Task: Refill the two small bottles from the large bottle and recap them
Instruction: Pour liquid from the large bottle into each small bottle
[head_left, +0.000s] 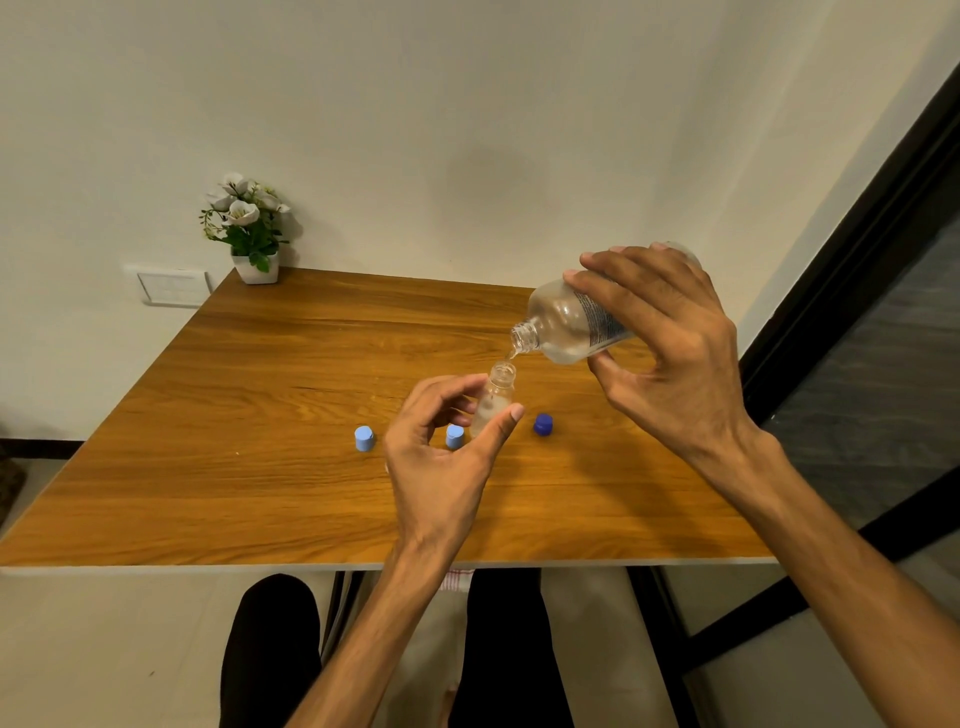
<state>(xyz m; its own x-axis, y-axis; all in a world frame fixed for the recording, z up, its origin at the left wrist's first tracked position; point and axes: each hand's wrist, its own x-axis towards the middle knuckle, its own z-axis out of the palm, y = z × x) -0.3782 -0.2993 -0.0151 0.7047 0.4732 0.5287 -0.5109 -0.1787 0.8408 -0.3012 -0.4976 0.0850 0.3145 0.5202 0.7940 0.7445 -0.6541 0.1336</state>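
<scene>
Right hand (670, 358) grips the tilted clear large bottle (569, 325), trickling into the uncapped small bottle (496, 397) pinched by left hand (441, 452).

A clear large bottle (571, 322), uncapped, tilts mouth-down over an upright, open small clear bottle (496, 397) on the worktop (260, 389). Two light blue caps (364, 438) (454, 436) and a dark blue cap (542, 424) lie nearby.

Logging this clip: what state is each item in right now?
Large bottle: uncapped, tilted, pouring, gripped by right hand.
Small bottle: uncapped, upright, being filled, held by left hand.
Two light blue caps: off, on table.
Dark blue cap: off, on table.
</scene>
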